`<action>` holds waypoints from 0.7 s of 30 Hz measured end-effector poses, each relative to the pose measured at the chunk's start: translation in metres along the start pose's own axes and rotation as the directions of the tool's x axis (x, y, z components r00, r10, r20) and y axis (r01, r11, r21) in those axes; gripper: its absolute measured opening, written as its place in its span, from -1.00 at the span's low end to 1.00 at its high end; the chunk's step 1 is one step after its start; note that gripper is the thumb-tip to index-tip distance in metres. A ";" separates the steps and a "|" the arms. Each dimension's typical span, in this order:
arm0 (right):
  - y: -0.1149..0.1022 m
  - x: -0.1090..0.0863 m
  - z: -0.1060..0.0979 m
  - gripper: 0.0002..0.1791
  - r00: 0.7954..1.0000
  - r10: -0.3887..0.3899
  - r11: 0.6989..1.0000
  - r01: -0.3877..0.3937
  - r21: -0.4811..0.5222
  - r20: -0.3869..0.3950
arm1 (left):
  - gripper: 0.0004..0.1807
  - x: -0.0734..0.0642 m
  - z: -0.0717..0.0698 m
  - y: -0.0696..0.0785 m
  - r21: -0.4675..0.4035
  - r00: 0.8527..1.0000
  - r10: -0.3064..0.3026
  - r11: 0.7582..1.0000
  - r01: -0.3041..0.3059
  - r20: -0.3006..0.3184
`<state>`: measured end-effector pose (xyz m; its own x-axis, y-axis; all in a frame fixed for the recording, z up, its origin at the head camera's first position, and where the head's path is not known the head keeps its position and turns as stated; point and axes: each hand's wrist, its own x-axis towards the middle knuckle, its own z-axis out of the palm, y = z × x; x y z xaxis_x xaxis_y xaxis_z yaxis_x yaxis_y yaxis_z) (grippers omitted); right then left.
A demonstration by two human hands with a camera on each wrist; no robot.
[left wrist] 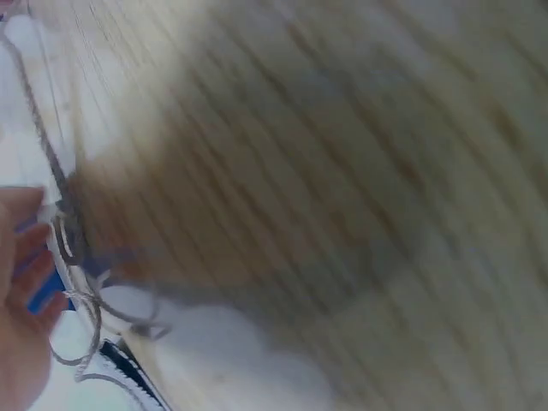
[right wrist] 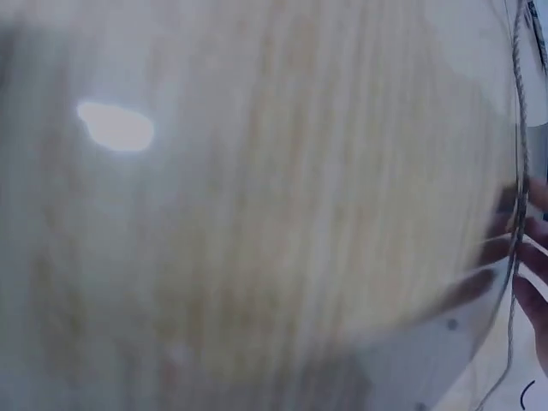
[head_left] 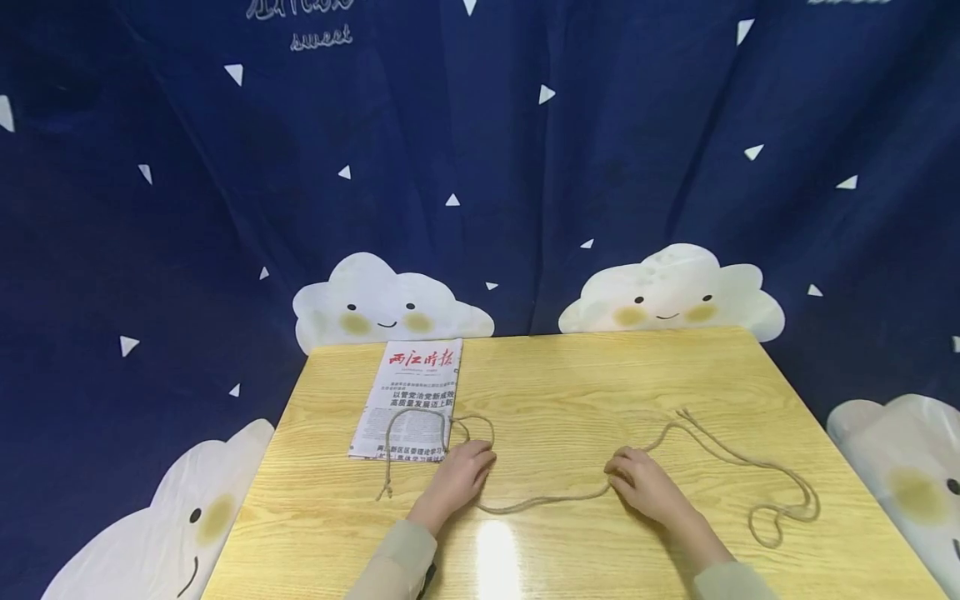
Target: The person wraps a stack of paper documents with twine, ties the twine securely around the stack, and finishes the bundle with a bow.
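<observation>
A thin grey-brown rope (head_left: 536, 502) sags in a shallow curve between the two hands, low over the table. My left hand (head_left: 459, 479) grips it near the newspaper, fingers curled; the left wrist view shows rope (left wrist: 38, 120) running to the fingertips and loose loops below them. On the right, my right hand (head_left: 647, 487) pinches the same rope between thumb and fingers, and the rope (right wrist: 524, 103) passes along those fingertips in the right wrist view. Left of the left hand, the rope curves over the newspaper to a knotted end. Beyond the right hand it lies in long doubled bends.
A folded newspaper (head_left: 408, 400) with a red masthead lies at the table's back left, partly under the rope. The light wooden table (head_left: 555, 392) reflects a bright glare at its front. A dark blue curtain (head_left: 480, 167) with clouds and white triangles hangs behind and beside it.
</observation>
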<state>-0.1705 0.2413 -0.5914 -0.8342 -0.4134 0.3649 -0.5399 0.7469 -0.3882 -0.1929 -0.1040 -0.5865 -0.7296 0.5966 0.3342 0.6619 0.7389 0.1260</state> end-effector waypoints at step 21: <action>0.013 -0.022 -0.025 -0.85 0.931 0.362 0.929 -0.357 0.097 -0.040 | -0.69 -0.021 0.001 -0.007 0.133 0.986 -0.118 0.982 0.133 -0.116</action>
<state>-0.1568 0.2730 -0.5837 -0.9680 -0.0934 0.2331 -0.2143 0.7908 -0.5733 -0.1827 -0.1218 -0.5951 -0.7779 0.4646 0.4231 0.5300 0.8469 0.0444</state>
